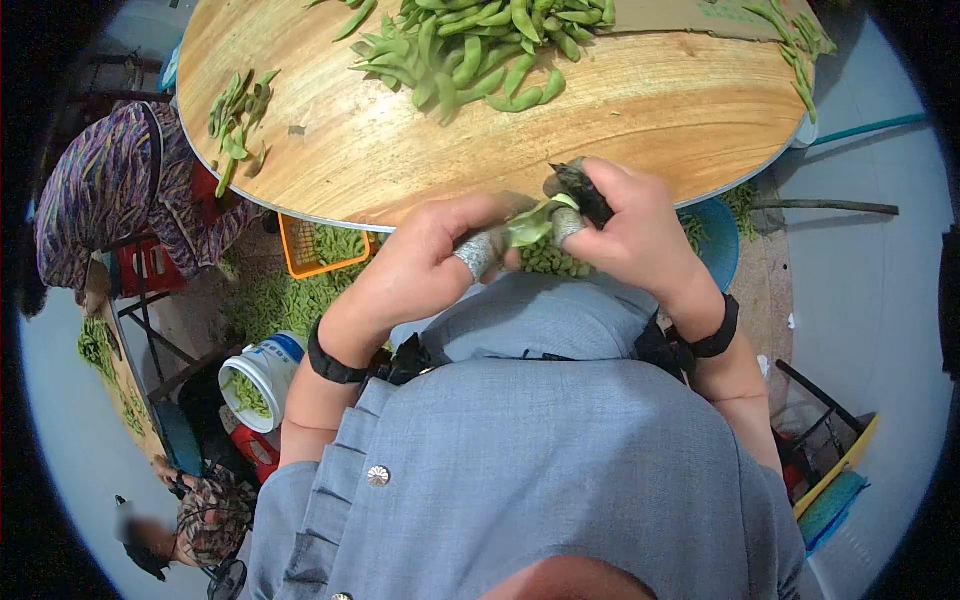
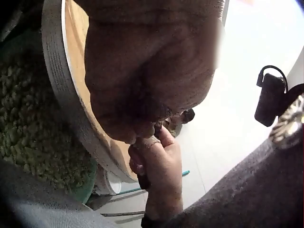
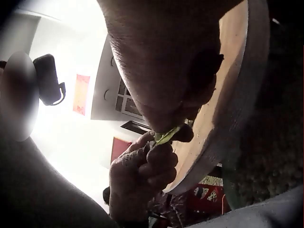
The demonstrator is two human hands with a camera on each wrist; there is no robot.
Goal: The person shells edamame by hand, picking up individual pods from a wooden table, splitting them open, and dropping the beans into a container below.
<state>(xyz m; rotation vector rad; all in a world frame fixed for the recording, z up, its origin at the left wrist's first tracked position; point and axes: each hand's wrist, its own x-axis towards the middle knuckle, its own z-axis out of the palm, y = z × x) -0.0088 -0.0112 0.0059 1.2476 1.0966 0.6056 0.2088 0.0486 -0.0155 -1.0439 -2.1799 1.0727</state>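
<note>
Over the table's near edge, both hands meet at a green edamame pod (image 1: 530, 226), its outline blurred. My left hand (image 1: 425, 260) pinches its left end, with silvery tape wrapped round the thumb (image 1: 478, 254). The right hand (image 1: 640, 230) grips its other end between a taped thumb (image 1: 568, 224) and curled fingers. Something blackish (image 1: 585, 192) covers or lies against those right fingers; its kind I cannot tell. In the right wrist view, the pod (image 3: 167, 136) shows as a bright sliver between the hands. Just below the hands are shelled green beans (image 1: 555, 262), partly hidden.
A round wooden table (image 1: 330, 150) bears a heap of edamame pods (image 1: 470, 50) and smaller bunches left and right. Beneath its edge sit a blue basin (image 1: 725, 245) and an orange basket (image 1: 295, 250). A white bucket (image 1: 262, 380) holds pods. Two people sit at left.
</note>
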